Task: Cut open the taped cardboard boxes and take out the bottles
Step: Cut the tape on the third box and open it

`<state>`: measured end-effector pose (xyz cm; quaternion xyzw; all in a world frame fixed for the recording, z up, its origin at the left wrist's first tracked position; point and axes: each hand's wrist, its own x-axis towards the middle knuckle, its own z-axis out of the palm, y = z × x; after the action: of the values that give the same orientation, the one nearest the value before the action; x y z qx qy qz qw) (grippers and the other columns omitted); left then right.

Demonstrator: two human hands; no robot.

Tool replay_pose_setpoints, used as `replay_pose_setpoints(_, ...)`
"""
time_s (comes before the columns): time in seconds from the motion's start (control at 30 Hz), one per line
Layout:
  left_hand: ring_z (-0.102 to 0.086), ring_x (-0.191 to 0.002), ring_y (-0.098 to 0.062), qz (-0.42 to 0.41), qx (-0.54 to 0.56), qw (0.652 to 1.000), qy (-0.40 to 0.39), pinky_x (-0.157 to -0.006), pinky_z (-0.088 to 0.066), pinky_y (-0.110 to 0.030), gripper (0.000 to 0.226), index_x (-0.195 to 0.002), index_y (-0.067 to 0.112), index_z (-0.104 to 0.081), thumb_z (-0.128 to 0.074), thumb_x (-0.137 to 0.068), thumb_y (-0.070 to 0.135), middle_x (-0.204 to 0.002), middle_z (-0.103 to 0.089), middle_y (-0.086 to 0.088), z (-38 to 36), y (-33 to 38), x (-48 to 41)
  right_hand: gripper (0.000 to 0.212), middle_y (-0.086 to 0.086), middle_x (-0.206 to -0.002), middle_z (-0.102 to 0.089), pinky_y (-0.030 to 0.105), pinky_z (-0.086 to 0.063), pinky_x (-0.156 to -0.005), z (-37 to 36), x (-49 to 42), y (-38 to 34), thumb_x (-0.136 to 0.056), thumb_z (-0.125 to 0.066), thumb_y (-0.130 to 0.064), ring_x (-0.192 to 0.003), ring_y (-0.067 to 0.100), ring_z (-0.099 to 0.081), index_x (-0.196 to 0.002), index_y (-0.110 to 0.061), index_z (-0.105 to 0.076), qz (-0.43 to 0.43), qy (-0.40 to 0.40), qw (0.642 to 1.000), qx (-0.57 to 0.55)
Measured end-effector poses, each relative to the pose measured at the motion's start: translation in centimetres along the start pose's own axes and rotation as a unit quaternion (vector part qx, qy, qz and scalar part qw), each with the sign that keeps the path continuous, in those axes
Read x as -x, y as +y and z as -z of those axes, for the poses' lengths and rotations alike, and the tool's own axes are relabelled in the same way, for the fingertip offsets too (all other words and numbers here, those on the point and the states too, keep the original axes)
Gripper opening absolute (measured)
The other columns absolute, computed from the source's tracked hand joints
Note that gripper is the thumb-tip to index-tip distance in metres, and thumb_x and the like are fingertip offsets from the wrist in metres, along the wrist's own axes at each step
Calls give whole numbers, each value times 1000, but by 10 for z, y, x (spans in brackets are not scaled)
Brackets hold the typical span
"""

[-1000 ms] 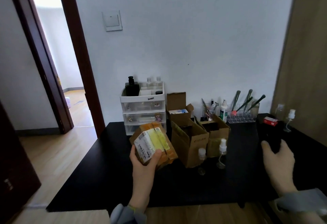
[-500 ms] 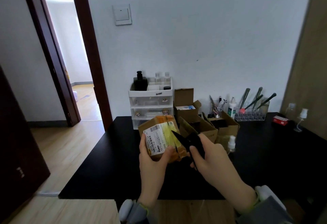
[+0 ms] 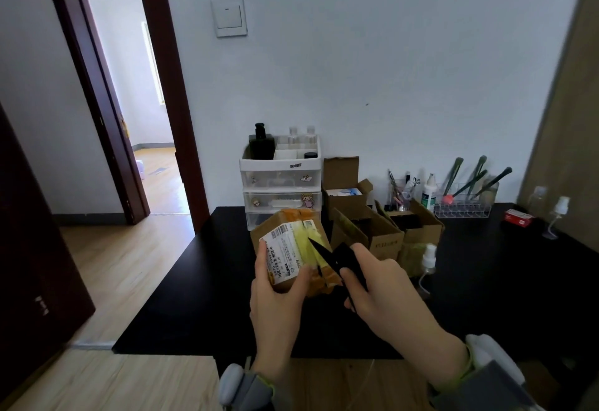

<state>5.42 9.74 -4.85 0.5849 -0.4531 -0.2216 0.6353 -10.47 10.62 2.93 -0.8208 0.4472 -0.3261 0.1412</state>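
A taped cardboard box [image 3: 293,248] is gripped in the left hand [image 3: 278,297] at frame centre, held above the near half of the black table [image 3: 201,287]. The right hand [image 3: 385,294] is closed around a black knife [image 3: 337,260], tip laid on the yellow tape beside the label. Bare tabletop is seen left of the hands; opened boxes [image 3: 382,235] and a spray bottle [image 3: 428,261] crowd the right. A drawer organiser [image 3: 281,183] stands against the white wall; a doorway [image 3: 129,96] opens at upper left.
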Motion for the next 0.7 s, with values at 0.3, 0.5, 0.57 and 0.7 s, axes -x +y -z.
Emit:
replay_pose_setpoints(0.3,-42,-95,17,-72,-120,990,-15,-69,-32,-7,91,-136,64,-13,-60,-58,71,-111,-43,17,-2,4,14,13,1,-74,-63,28,-53,-58,-7,-16,7,-94,-52,-23,-65,16,-63,-87,-12,-51,-83,9,996,-6)
replay_pose_setpoints(0.5,-44,-90,10,-30,-115,993,7,-69,-30,-10,88,-133,64,-18,-60,-57,75,-112,-43,16,-3,0,15,15,18,-82,-72,48,-59,-68,7,-12,8,-96,-49,-17,-67,28,-72,-99,-2,-52,-115,-63,988,-85)
replay_pose_setpoints(0.57,-43,-98,3,-12,-95,995,13,-76,-34,-19,84,-131,66,-21,-63,-60,71,-115,-43,16,-8,-2,16,15,21,-85,-72,48,-60,-68,10,-9,9,-96,-49,-15,-69,30,-73,-101,-1,-52,-128,-71,982,-118)
replay_pose_setpoints(0.7,-46,-109,-10,10,-83,996,41,-84,-33,-28,82,-135,61,-21,-66,-66,65,-119,-43,11,-6,-2,8,11,19,-87,-71,40,-62,-61,0,3,8,-96,-51,-15,-68,30,-73,-101,-6,-54,-148,-109,970,-158)
